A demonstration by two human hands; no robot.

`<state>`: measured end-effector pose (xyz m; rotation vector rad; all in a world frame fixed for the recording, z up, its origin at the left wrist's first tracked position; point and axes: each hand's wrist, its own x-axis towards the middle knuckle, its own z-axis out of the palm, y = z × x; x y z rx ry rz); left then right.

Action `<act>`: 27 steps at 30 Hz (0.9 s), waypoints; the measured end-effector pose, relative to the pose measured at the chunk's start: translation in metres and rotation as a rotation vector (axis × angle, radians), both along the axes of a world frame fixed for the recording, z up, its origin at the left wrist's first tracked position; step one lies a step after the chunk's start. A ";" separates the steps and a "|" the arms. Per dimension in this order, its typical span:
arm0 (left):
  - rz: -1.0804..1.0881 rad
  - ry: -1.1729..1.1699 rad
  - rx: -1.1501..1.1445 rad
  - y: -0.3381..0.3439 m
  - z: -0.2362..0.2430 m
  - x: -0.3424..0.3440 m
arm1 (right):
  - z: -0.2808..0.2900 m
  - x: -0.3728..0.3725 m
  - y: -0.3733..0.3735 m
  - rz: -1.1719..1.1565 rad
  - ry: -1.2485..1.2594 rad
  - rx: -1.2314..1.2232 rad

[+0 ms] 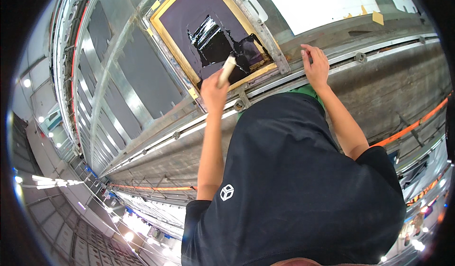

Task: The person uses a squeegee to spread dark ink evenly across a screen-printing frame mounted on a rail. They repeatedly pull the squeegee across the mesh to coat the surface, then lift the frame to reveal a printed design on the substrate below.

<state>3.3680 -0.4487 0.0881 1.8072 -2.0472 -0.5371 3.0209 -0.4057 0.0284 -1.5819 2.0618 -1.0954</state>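
1. Far left: dark grey panels [142, 69] lie in a row along the long table.
2. Next right: a yellow-edged frame [176, 51] lies tilted in the view, bearing a dark purple screen [204, 10].
3. Left hand [214, 94]: fingers closed around a pale handle [228, 68], over the frame's near edge.
4. Glossy black ink [215, 50] sits mid-screen, just beyond the handle; whether they touch cannot be told.
5. Right hand [316, 66]: grasping nothing visible, fingers loosely bent, near the frame's right corner; contact with the table edge cannot be determined.
6. Beyond it: a white sheet [327, 3].
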 end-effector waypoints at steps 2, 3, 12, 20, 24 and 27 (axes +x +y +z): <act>-0.122 -0.097 -0.119 0.007 -0.004 -0.035 | -0.001 -0.002 0.000 0.016 0.015 0.008; -0.194 -0.088 -0.131 0.008 -0.005 -0.041 | -0.001 0.000 -0.002 0.030 0.016 0.008; 0.039 0.093 0.289 0.005 0.037 0.052 | -0.011 -0.003 0.000 0.053 0.041 0.005; 0.508 0.173 0.150 0.029 0.018 0.070 | -0.008 -0.001 0.004 0.028 0.057 -0.017; 0.470 0.243 0.110 0.023 0.002 0.019 | -0.005 0.000 0.002 0.019 0.031 -0.021; 0.395 0.540 0.191 -0.003 0.023 -0.033 | -0.008 -0.002 0.003 0.014 0.035 -0.020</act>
